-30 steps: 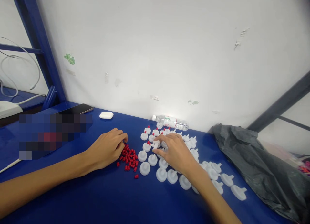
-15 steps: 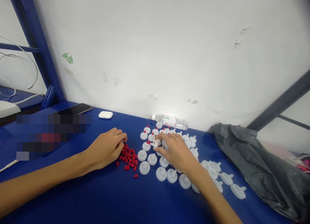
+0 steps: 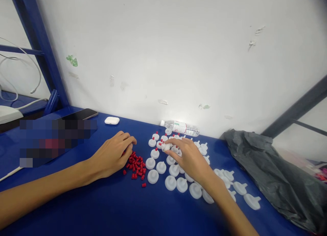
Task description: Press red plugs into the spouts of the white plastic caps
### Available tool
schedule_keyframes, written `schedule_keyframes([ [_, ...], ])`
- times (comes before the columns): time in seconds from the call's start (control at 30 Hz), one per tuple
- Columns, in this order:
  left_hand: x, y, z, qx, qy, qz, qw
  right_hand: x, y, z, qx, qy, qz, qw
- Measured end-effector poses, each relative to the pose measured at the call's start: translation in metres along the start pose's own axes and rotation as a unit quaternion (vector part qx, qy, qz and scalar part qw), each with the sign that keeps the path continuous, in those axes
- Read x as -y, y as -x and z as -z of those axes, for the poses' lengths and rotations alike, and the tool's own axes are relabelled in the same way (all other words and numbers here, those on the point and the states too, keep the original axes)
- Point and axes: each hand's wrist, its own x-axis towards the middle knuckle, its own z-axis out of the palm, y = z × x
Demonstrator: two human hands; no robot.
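My left hand (image 3: pixel 113 154) rests curled on the blue table (image 3: pixel 102 208), its fingertips closed over the pile of small red caps (image 3: pixel 136 164). My right hand (image 3: pixel 190 157) hovers over several white round plastic pieces (image 3: pixel 170 182), pinching one white piece (image 3: pixel 165 146) with a red cap on its stem. A few white pieces with red caps (image 3: pixel 154 140) stand in a row behind it, toward the wall.
A plastic water bottle (image 3: pixel 180 127) lies against the white wall. A white earbud case (image 3: pixel 111 120) and a dark phone (image 3: pixel 80 114) lie at the back left. A crumpled grey plastic bag (image 3: pixel 276 178) covers the right side. Blue frame posts (image 3: pixel 38 45) rise at left.
My right hand has moved away from me and slightly up, carrying the capped white piece toward the row of capped ones. My left hand's fingers have shifted slightly at the red pile.
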Motion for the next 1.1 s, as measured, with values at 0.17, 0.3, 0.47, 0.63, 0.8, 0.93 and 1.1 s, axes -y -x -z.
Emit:
schedule_keyframes([
  [0.17,-0.009,0.002,0.003,-0.044,0.029,-0.083,0.995,0.012,0.002,0.000,-0.063,-0.018,0.059,0.996],
  [0.3,-0.016,0.005,0.002,-0.053,0.025,-0.169,0.984,0.031,0.005,-0.009,-0.068,-0.020,0.172,0.982],
  [0.47,-0.019,0.009,0.001,-0.080,0.003,-0.231,0.970,0.044,0.007,-0.017,-0.075,-0.009,0.212,0.974],
  [0.63,-0.025,0.010,0.005,-0.105,0.016,-0.206,0.973,0.048,0.006,-0.014,-0.107,-0.007,0.222,0.969],
  [0.8,-0.030,0.012,0.005,-0.077,0.026,-0.184,0.979,0.051,0.006,-0.015,-0.109,-0.011,0.206,0.972],
  [0.93,-0.031,0.014,0.003,-0.078,0.055,-0.193,0.977,0.049,0.007,-0.019,-0.097,-0.032,0.202,0.974],
  [1.1,-0.034,0.014,0.006,-0.075,0.109,-0.182,0.974,0.046,0.005,-0.013,-0.129,0.016,0.213,0.968],
])
